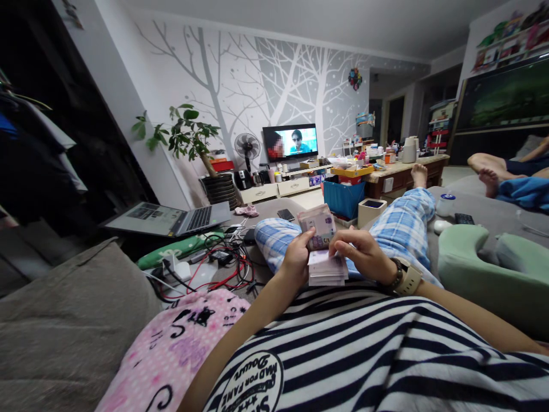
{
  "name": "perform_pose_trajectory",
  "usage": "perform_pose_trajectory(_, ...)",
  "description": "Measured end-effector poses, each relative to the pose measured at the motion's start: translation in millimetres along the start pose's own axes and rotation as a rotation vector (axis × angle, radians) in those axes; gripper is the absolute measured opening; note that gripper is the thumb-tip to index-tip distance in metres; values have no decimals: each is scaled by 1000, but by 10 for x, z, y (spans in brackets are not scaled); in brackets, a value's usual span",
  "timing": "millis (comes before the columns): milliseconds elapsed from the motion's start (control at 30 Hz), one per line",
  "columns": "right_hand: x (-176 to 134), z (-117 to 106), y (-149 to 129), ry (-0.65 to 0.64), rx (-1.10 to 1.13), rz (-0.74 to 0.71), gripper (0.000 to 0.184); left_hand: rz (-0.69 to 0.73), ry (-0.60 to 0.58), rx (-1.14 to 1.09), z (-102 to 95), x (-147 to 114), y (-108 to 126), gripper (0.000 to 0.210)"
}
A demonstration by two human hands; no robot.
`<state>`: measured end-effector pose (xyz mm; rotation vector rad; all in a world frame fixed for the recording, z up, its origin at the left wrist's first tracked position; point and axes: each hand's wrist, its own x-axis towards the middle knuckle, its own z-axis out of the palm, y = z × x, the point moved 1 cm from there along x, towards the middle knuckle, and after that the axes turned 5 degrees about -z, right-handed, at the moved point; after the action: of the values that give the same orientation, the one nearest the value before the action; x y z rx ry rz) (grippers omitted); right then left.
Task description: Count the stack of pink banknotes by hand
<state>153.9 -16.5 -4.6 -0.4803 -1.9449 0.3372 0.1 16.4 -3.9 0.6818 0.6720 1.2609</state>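
A thick wad of purplish banknotes is held in front of my striped shirt, and a figure 5 is visible on the top part. My left hand is closed round its left side, thumb across the face. The wad bends, so the lower ends fan out in layers towards me. My right hand reaches in from the right, its fingers curled and pressed onto the notes near the bend. How many notes its fingertips pinch is hidden. On that wrist are a beaded bracelet and a pale-strapped watch.
An open laptop, tangled cables and a pink blanket lie to the left. A phone is ahead. Right are a green neck pillow, a remote and another person's legs. A blue box stands beyond.
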Motion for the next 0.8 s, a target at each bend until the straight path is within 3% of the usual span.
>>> perform_pose_trajectory(133,10,6,-8,-7,-20,35,51,-19,10,10,58,-70,35,18)
perform_pose_trajectory(267,28,24,43,119,-132,109,42,-12,32,66,67,-109,54,18)
perform_pose_trajectory(467,49,-7,143,323,-253,227,50,-8,-24,133,6,-129,49,9)
perform_pose_trajectory(633,71,-26,200,310,-270,319,51,0,-23,154,22,-160,56,14)
perform_pose_trajectory(800,86,-15,226,296,-261,308,41,-31,-24,93,79,-167,52,19)
